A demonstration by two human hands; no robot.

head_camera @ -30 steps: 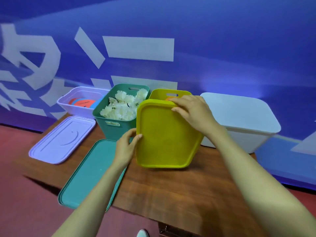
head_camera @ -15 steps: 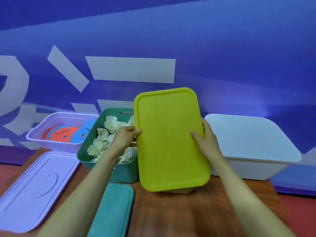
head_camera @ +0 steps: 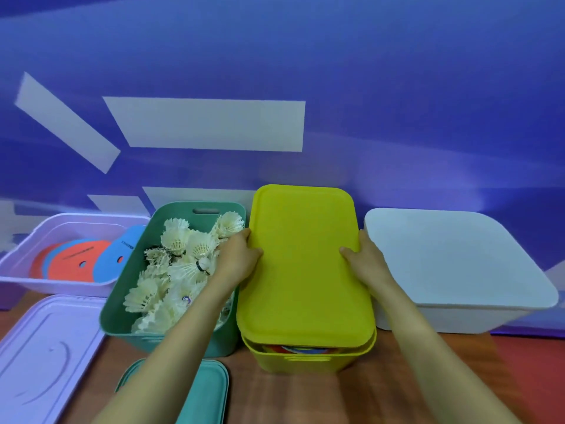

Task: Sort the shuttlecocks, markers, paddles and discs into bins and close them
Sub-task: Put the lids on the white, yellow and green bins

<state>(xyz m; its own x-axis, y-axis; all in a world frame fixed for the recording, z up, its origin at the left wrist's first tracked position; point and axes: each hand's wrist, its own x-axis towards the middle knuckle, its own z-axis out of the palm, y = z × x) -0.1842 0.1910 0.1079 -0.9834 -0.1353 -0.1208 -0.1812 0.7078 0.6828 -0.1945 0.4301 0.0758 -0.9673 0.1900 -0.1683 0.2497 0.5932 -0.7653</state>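
Hands grip the yellow lid's (head_camera: 302, 264) long sides — left hand (head_camera: 237, 258), right hand (head_camera: 363, 261) — likely to square it over the yellow bin (head_camera: 293, 361) near the desk's (head_camera: 305, 396) front edge.

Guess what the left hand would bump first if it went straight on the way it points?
The yellow lid: the left hand grips its left edge and points across it. Past the lid, probably the blue wall, though depth is unclear.
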